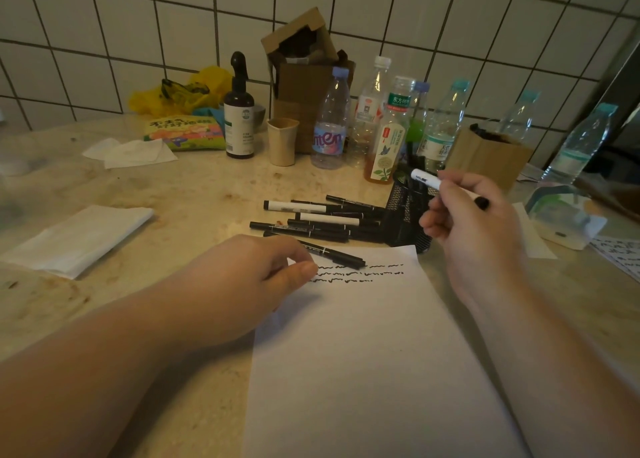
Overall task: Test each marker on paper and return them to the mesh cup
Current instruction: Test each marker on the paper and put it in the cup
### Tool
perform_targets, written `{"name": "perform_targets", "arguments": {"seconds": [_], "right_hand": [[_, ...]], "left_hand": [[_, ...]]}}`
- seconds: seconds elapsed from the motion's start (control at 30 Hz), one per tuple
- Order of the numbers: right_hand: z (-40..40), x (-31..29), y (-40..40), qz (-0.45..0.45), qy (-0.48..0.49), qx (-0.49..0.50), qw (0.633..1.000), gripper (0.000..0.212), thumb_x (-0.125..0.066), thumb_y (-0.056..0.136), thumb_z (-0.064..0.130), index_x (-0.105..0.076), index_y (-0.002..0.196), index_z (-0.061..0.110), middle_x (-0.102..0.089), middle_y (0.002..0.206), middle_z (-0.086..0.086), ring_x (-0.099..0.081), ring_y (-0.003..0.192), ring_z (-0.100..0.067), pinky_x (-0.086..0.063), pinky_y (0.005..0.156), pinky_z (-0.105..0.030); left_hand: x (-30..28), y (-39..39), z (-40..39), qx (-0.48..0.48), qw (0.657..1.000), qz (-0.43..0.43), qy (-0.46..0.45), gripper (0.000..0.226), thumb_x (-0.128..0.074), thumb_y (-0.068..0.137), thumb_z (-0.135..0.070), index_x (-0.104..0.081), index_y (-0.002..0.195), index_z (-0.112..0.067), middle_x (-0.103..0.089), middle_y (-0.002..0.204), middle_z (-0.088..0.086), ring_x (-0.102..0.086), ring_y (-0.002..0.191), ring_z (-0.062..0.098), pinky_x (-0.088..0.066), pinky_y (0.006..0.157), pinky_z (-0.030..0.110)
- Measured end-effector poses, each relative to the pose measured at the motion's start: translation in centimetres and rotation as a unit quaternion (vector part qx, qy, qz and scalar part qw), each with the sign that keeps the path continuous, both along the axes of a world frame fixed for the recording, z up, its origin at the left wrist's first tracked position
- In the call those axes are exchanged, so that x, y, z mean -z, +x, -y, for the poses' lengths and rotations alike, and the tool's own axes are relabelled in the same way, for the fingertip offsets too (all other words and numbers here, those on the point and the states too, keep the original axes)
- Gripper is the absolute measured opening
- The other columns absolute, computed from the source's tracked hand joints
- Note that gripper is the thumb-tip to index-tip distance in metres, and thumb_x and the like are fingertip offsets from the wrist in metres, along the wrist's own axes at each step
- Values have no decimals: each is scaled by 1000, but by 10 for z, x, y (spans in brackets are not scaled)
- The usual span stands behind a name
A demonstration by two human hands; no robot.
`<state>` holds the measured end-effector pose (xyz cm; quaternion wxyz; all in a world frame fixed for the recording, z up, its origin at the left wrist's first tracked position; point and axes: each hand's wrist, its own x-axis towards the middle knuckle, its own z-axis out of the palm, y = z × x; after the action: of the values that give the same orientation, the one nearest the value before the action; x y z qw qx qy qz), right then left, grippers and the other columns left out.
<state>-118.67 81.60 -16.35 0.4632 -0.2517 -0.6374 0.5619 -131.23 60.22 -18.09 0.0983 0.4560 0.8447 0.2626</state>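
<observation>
The white sheet of paper (374,353) at the worktop's near edge is steadied by the left hand (252,281), fingers curled loosely with nothing held, beside rows of black test squiggles. A white-barrelled marker (446,188) is gripped by the right hand (474,222) just above the black mesh cup (405,211), apparently for return. Loose markers (318,220) are piled left of the cup, probably untested. Farther back, "nten" can be read on one clear plastic bottle (330,121).

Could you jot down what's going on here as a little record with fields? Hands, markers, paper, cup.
Right hand: holds a white-barrelled marker above the mesh cup
Left hand: rests on the paper's top left corner, fingers by a black marker
Paper: three rows of black squiggles near the top
Loose markers: piled on the table, left of the cup
Behind: plastic bottles
</observation>
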Motion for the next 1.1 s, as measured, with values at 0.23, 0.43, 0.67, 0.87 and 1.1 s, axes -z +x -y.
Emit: {"name": "perform_targets", "arguments": {"seconds": [0.23, 0.43, 0.67, 0.87, 1.1], "right_hand": [[-11, 1, 1, -11, -60, 78, 995, 12, -63, 95, 23, -68, 105, 28, -61, 68, 7, -57, 54, -6, -49, 64, -28], [-14, -5, 5, -107, -125, 1, 986, 8, -58, 97, 17, -65, 100, 15, -57, 69, 2, -60, 55, -8, -49, 65, -28], [-9, -6, 4, -98, -105, -49, 988, 56, -51, 98, 5, -35, 151, 11, -71, 100, -11, -70, 79, -19, -53, 68, -29], [12, 15, 2, 215, 211, -97, 948, 19, -61, 94, 18, -71, 98, 34, -69, 96, 14, -63, 90, 0, -47, 81, -27], [26, 31, -8, 407, 371, -210, 808, 22, -59, 97, 35, -73, 114, 36, -56, 133, 24, -35, 128, 3, -32, 107, -25]], "left_hand": [[-1, 0, -1, 9, 1000, -8, -4, 29, -40, 90, -61, -58, 108, -47, -65, 68, -13, -60, 61, 0, -43, 57, 19], [1, 0, 0, 13, 1000, -8, 0, 30, -40, 90, -61, -59, 109, -47, -66, 67, -13, -60, 60, 0, -43, 57, 19], [0, 1, 1, 12, 1000, -15, -4, 27, -43, 90, -60, -60, 105, -46, -67, 69, -11, -61, 64, 3, -50, 61, 22], [0, -1, 0, 19, 999, -29, -18, 23, -46, 92, -55, -62, 105, -45, -67, 80, -13, -62, 72, 3, -54, 70, 26], [1, -1, 0, 26, 997, -64, -17, 21, -46, 94, -51, -62, 104, -43, -63, 89, -21, -57, 79, -3, -47, 71, 18]]}}
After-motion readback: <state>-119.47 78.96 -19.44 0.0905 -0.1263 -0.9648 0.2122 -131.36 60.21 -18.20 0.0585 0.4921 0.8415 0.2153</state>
